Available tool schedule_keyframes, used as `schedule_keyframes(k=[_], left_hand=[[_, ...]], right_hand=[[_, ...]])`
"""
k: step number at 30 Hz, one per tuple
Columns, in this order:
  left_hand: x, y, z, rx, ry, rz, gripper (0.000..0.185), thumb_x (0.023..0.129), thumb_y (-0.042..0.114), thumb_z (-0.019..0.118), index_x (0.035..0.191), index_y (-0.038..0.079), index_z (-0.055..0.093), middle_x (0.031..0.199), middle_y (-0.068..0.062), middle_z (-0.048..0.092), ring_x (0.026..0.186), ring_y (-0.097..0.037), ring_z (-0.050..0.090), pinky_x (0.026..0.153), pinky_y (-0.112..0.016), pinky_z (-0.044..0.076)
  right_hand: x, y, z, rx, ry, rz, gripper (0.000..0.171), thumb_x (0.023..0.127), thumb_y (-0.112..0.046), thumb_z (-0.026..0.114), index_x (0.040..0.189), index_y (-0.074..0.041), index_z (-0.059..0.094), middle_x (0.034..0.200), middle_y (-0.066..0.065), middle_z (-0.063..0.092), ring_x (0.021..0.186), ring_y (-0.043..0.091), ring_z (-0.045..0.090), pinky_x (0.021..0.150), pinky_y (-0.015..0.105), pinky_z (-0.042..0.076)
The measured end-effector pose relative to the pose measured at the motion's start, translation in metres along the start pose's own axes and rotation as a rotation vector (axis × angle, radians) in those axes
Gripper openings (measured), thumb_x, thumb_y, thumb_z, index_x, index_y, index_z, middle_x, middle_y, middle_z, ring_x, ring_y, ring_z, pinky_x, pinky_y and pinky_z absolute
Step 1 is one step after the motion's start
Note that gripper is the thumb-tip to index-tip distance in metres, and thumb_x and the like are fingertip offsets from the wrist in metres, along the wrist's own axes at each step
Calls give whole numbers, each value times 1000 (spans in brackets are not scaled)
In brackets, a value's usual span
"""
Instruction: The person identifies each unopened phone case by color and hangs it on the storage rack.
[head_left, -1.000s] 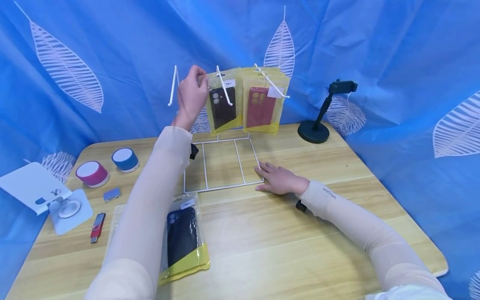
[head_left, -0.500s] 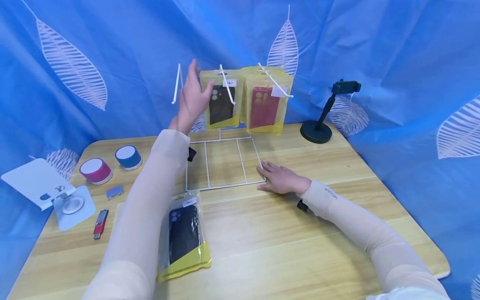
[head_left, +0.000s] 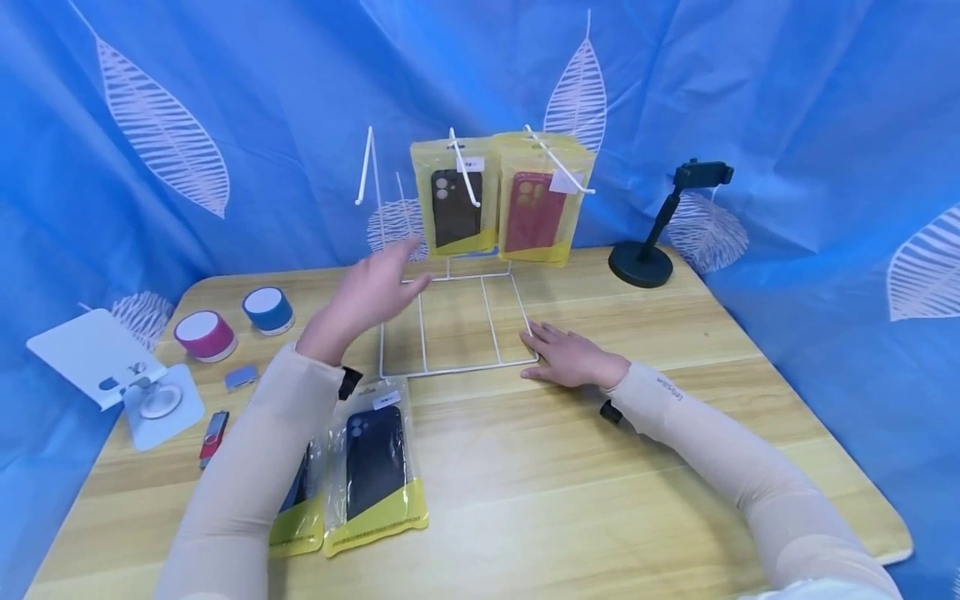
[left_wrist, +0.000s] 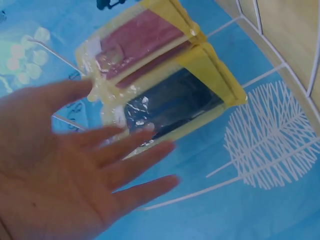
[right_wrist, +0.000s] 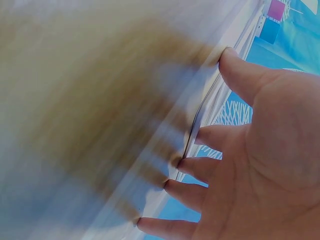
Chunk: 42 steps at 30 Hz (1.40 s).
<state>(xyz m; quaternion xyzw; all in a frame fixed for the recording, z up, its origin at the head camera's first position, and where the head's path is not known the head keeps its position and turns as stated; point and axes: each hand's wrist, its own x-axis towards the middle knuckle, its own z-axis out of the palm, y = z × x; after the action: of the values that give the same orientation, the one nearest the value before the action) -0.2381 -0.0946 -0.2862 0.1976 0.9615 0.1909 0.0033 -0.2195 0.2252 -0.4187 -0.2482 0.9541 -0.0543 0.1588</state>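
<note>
L hand (head_left: 372, 287) left hung black case (head_left: 455, 207), now lower, empty.

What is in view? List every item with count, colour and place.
wire rack: one, white, table middle, base flat.
hanging phone cases: at least two, one dark and one red, in yellow packs on the rack hooks.
lying phone cases: two, dark, yellow packs, front left.
speakers: two, pink and blue, left.
USB stick: one, red, left.
small blue block: one, left.
white stand: one, far left.
black stand: one, back right.
table: one, wood.
left hand: open, raised above the rack base.
right hand: flat on the rack corner.
</note>
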Motion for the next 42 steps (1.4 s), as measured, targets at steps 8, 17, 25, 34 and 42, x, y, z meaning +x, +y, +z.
schedule_keyframes(k=[8, 17, 25, 34, 42], left_hand=[[-48, -23, 24, 195, -389, -2, 36, 96, 21, 59, 125, -1, 61, 121, -18, 68, 107, -35, 65, 93, -50, 53], [-69, -65, 43, 113, -538, -141, 2, 89, 6, 62, 88, 6, 60, 79, -3, 55, 71, -19, 48, 62, -29, 40], [-76, -75, 52, 147, -536, -152, 9, 89, 6, 58, 98, 5, 59, 79, -5, 53, 70, -22, 49, 61, -32, 40], [-81, -83, 60, 280, -473, -107, 6, 86, 8, 63, 80, 9, 63, 74, -4, 58, 67, -22, 49, 60, -32, 40], [-83, -86, 62, 273, -408, -70, 12, 87, 6, 60, 77, 11, 62, 72, -3, 57, 66, -21, 47, 60, -32, 39]], right_hand=[[0, 2, 0, 2, 3, 0, 80, 99, -57, 48, 159, -11, 21, 166, 16, 13, 152, 39, 16, 116, 67, 26], [2, 1, 2, -2, 3, -7, 80, 99, -58, 47, 159, -12, 21, 166, 17, 13, 152, 40, 17, 115, 67, 26], [2, 1, 2, 2, -3, 2, 81, 99, -58, 47, 159, -12, 20, 167, 16, 12, 153, 39, 15, 116, 67, 25], [2, 0, 0, -3, -1, -3, 80, 99, -58, 47, 159, -12, 20, 166, 16, 13, 153, 39, 15, 116, 67, 26], [2, 2, 3, -5, 1, 1, 81, 99, -58, 47, 159, -12, 20, 166, 16, 13, 153, 39, 15, 116, 66, 25]])
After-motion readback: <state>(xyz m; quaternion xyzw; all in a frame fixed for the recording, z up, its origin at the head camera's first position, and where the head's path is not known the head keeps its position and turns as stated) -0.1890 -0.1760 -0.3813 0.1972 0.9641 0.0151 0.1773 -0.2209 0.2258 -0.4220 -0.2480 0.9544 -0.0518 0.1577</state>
